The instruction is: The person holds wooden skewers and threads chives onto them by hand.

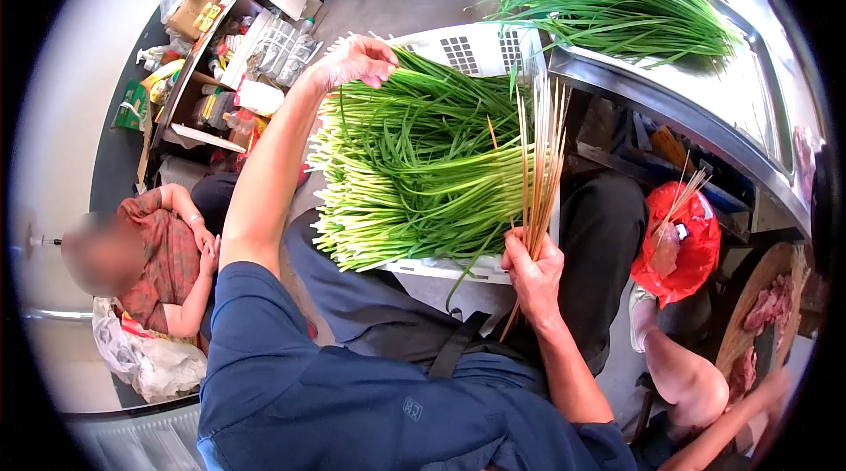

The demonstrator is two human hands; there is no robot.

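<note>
A thick pile of garlic chives point(414, 180) lies in a white plastic basket point(471, 48) across my lap, pale cut ends to the left. At the pile's far left corner is my left hand point(361, 64), fingers curled together against the stalks; what they pinch, if anything, is hidden. My right hand point(535, 268) is wrapped round a bundle of thin wooden skewers point(544, 163), held upright by the basket's near right corner. One loose skewer point(492, 132) pokes out among the green leaves.
More chives point(608, 4) lie on a metal-edged counter point(679, 88) at far right. A red plastic bag point(674, 242) with skewers hangs right of my knee. Beyond it, a person's hand point(771, 392) is near meat on a round chopping board point(749, 304). Another person point(176, 251) sits left, by cluttered shelves point(211, 101).
</note>
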